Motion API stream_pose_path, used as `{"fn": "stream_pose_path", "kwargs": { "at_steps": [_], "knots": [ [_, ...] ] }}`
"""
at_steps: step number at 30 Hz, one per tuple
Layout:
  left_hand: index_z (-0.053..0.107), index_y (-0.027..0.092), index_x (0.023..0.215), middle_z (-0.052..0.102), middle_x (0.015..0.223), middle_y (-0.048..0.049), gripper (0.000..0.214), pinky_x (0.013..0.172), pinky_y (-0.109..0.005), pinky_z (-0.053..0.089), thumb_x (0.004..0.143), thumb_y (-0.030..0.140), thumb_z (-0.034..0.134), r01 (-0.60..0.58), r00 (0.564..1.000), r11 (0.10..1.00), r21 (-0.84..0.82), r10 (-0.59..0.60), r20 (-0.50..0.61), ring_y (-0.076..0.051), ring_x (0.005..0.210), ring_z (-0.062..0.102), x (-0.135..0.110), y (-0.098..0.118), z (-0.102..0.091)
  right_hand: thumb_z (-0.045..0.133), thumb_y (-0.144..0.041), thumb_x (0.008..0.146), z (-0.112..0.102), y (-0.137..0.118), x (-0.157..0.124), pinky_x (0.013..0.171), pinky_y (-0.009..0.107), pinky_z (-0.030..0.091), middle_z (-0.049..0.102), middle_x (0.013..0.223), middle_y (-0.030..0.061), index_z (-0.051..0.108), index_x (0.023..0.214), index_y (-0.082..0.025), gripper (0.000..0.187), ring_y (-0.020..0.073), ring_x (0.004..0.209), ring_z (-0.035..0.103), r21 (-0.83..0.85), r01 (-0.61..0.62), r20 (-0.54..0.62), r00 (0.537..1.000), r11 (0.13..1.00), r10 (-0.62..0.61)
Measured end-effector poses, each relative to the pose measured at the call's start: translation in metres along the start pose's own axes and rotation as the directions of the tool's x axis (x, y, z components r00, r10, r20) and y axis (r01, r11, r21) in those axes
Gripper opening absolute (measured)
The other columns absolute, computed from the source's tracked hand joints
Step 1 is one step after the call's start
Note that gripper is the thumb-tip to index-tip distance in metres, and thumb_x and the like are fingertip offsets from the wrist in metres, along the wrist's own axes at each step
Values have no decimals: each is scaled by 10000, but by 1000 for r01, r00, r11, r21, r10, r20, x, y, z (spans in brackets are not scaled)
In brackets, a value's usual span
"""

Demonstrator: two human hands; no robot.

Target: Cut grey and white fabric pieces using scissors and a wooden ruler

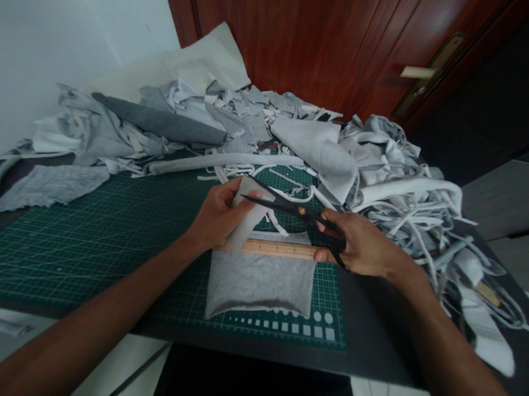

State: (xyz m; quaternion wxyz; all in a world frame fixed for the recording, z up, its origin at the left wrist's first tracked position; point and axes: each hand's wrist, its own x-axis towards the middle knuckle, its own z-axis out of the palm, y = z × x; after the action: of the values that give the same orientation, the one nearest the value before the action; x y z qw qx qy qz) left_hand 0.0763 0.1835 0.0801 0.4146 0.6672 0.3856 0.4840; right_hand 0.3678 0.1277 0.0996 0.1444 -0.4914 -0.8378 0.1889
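Observation:
My left hand (220, 213) pinches a small light-grey fabric piece (246, 216) between thumb and fingers. In my right hand (360, 241) are black-handled scissors (302, 210), their blades parted and reaching left to the fabric and my left thumb. Below both hands a wooden ruler (275, 249) lies across a grey fabric rectangle (262, 280). The ruler's right end is at my right fingers, and its left end passes behind the held piece. Whether the blades are cutting the cloth I cannot tell.
Under the work lies a green cutting mat (156, 234) on a dark table (373, 328). Heaps of grey and white fabric scraps (91, 124) line the back and right side. A rolled white cloth (318, 147) sits behind the scissors. Beyond stands a brown wooden door (299, 40).

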Motion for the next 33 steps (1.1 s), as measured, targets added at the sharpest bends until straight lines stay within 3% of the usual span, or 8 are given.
{"fn": "stream_pose_path", "kwargs": {
  "at_steps": [11,19,33],
  "knots": [
    [720,213,865,740,808,-19,312,573,-247,498,851,522,766,-3,1000,998,63,2,10,-165,714,650,-3,3,1,696,-704,811,-2,-9,1,607,295,328,624,763,23,522,889,-223,518,183,626,533,-32,-44,6,999,999,44],
    [742,223,909,752,809,-21,254,512,-237,469,875,475,743,-10,1000,996,87,9,13,-171,695,657,-3,4,1,692,-756,799,-4,-8,1,594,281,308,564,676,-13,513,777,-227,559,150,571,474,6,-33,-21,999,999,33],
    [751,227,911,768,861,-26,257,589,-250,520,872,480,731,-42,999,990,138,40,18,-178,735,675,-2,-4,-2,711,-788,761,-6,-6,0,543,265,264,470,579,-49,495,677,-221,613,118,531,392,27,-36,-32,999,999,37]
  ]
}}
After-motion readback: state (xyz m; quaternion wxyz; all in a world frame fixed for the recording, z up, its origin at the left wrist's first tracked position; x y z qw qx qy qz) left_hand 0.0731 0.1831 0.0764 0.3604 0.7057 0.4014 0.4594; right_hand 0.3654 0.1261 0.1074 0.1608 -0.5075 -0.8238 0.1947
